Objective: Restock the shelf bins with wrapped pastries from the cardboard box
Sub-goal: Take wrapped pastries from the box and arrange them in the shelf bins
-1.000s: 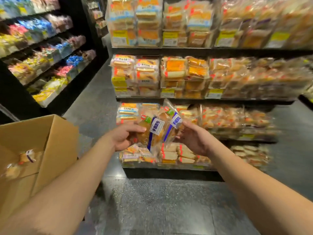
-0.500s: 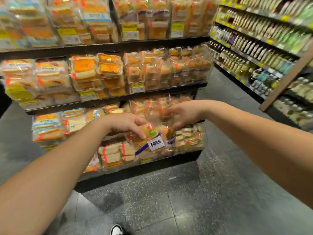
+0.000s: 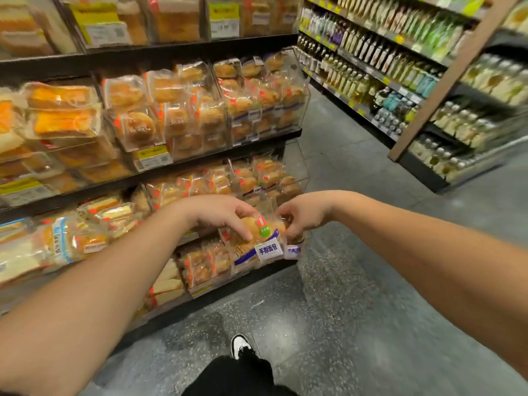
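My left hand [image 3: 221,214] grips a wrapped pastry [image 3: 254,242] in clear film with a blue stripe and a white label. My right hand [image 3: 303,214] pinches the top of a second wrapped pastry [image 3: 295,248], mostly hidden behind the first. Both pastries hang at the right end of the lowest clear shelf bin [image 3: 217,270], just above its front edge. The cardboard box is out of view.
Black shelving [image 3: 171,55] holds rows of clear bins full of wrapped buns and cakes. A second shelf unit of bottles [image 3: 380,72] lines the right side of the aisle. Grey speckled floor [image 3: 343,310] lies below, with my shoe [image 3: 241,342] near the shelf base.
The view swung right, away from the cardboard box, toward the shelf's right end. Both hands carried the pastries down and right to the lowest bin.
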Demonstrator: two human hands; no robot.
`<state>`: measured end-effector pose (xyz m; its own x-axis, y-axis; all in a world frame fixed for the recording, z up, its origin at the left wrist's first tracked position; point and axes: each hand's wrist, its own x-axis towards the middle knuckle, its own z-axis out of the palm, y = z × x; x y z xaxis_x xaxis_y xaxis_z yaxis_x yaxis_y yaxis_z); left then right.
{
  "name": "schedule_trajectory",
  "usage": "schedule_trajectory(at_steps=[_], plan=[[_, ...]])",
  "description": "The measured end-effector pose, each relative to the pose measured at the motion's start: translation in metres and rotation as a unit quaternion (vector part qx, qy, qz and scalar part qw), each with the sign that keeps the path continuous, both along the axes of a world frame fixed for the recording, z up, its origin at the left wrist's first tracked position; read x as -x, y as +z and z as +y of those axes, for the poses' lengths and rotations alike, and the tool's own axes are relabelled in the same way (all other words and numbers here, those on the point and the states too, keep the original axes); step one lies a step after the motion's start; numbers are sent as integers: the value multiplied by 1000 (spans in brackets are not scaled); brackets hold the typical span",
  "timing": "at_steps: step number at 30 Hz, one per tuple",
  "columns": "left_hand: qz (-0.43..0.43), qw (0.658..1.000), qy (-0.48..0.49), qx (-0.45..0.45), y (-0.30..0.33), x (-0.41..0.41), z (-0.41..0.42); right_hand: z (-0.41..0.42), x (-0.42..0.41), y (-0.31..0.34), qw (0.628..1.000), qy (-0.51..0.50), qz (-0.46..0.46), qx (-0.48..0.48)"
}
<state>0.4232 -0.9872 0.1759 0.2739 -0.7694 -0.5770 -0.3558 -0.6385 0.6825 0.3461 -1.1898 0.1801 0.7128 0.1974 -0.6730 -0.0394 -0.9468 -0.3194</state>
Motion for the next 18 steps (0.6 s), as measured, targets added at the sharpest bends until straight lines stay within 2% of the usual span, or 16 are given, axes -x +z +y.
schedule_trajectory(at_steps=[6, 14, 18], plan=[[-47, 998, -14, -25, -24, -77, -56, -71, -55, -23, 998, -63, -11, 28], [-139, 977, 144, -75, -66, -146, -92, -155, -102, -52, 984, -158, -56, 60], [-172, 962, 185, -103, -93, -170, -114, -184, -135, -81, 985, -155, -52, 59]])
